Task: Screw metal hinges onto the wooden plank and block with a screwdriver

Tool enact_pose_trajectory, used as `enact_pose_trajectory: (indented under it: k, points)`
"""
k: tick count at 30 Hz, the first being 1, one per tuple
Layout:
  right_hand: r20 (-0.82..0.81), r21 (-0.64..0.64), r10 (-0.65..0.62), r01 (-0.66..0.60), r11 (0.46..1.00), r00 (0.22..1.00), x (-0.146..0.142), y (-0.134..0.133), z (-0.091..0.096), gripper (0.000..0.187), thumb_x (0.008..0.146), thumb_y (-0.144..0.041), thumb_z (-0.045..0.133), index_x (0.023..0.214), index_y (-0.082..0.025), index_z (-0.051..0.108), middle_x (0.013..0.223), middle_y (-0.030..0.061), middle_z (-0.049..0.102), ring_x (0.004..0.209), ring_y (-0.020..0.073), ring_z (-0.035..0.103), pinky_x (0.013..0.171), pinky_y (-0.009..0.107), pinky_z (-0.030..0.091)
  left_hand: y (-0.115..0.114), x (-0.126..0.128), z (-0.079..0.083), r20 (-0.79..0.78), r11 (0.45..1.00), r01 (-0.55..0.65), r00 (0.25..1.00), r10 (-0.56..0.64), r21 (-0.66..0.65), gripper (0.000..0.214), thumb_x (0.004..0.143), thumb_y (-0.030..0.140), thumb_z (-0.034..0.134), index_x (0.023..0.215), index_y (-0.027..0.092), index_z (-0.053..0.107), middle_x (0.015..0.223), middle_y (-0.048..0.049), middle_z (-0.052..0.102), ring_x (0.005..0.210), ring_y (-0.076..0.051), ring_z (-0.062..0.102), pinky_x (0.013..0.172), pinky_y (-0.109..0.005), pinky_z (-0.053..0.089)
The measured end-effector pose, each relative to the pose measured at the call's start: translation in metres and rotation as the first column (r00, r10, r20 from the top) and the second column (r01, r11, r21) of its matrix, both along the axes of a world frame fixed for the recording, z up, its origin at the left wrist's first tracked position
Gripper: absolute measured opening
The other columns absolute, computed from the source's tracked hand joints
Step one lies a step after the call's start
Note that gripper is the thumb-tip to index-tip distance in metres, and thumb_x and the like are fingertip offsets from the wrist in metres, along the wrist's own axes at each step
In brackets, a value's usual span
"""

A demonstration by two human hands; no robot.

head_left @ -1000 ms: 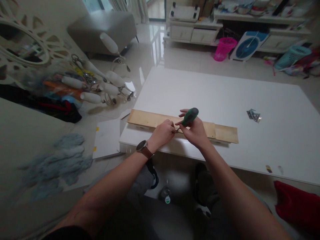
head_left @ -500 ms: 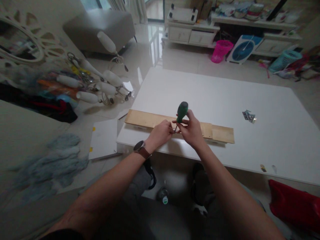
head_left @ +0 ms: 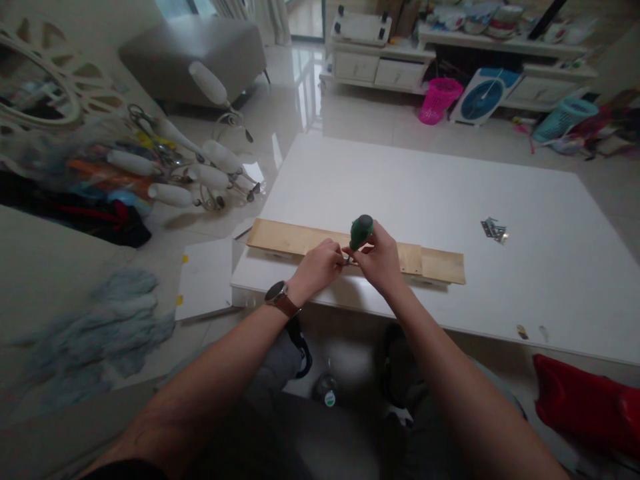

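A long wooden board (head_left: 290, 238) lies along the near edge of the white table (head_left: 430, 193). My right hand (head_left: 381, 261) grips a green-handled screwdriver (head_left: 360, 231), held nearly upright with its tip down at the board. My left hand (head_left: 319, 267), with a watch on the wrist, is closed in a pinch right at the screwdriver's tip; what the fingers pinch is too small to make out. Both hands touch each other over the middle of the board.
A small pile of metal hardware (head_left: 494, 230) lies on the table to the right. A chandelier with white lamp arms (head_left: 200, 175) lies on the floor at left. A red bag (head_left: 585, 407) sits at lower right. A white panel (head_left: 206, 279) lies on the floor.
The screwdriver has swung from tilted right to nearly upright, then lowered toward the board. Both hands stayed together over the board's middle.
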State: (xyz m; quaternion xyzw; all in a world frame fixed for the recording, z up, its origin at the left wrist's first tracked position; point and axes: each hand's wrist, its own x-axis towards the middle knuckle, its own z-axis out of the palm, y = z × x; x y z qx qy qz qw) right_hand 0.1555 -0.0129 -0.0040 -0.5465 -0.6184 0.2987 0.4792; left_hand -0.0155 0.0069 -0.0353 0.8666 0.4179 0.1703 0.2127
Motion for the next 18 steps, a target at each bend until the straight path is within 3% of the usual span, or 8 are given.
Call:
enact_pose_trajectory:
  k: [6, 14, 18]
  points:
    - [0.028, 0.013, 0.027, -0.028, 1.0, 0.999, 0.0013, 0.0016, -0.005, 0.025, 0.08, -0.024, 0.074, 0.104, -0.022, 0.068, 0.098, 0.0072, 0.073, 0.083, 0.022, 0.068, 0.066, 0.035, 0.058, 0.0017, -0.0004, -0.0044, -0.003, 0.999, 0.021, 1.0, -0.021, 0.043, 0.02, 0.097, 0.016, 0.067, 0.086, 0.019, 0.083, 0.092, -0.0095, 0.07, 0.102, -0.024, 0.064, 0.08, -0.034, 0.052]
    - [-0.073, -0.064, 0.126, -0.131, 0.989, 0.989, 0.0031, -0.0007, -0.0006, 0.047, 0.077, -0.012, 0.063, 0.123, -0.019, 0.065, 0.111, 0.0113, 0.075, 0.087, 0.0215, 0.075, 0.073, 0.036, 0.062, 0.0023, 0.0001, -0.002, -0.06, 0.998, 0.042, 0.997, -0.039, 0.042, 0.021, 0.098, 0.015, 0.066, 0.088, 0.02, 0.084, 0.095, -0.0092, 0.073, 0.107, -0.024, 0.065, 0.088, -0.035, 0.055]
    - [-0.089, -0.048, 0.162, -0.166, 0.985, 0.983, 0.0037, -0.0011, 0.0, 0.048, 0.077, -0.01, 0.058, 0.124, -0.02, 0.064, 0.108, 0.0093, 0.074, 0.085, 0.0195, 0.074, 0.072, 0.034, 0.061, 0.0029, -0.0008, -0.0028, -0.056, 0.998, 0.049, 0.997, -0.047, 0.048, 0.021, 0.095, 0.012, 0.066, 0.087, 0.02, 0.084, 0.097, -0.0088, 0.074, 0.108, -0.024, 0.065, 0.09, -0.036, 0.055]
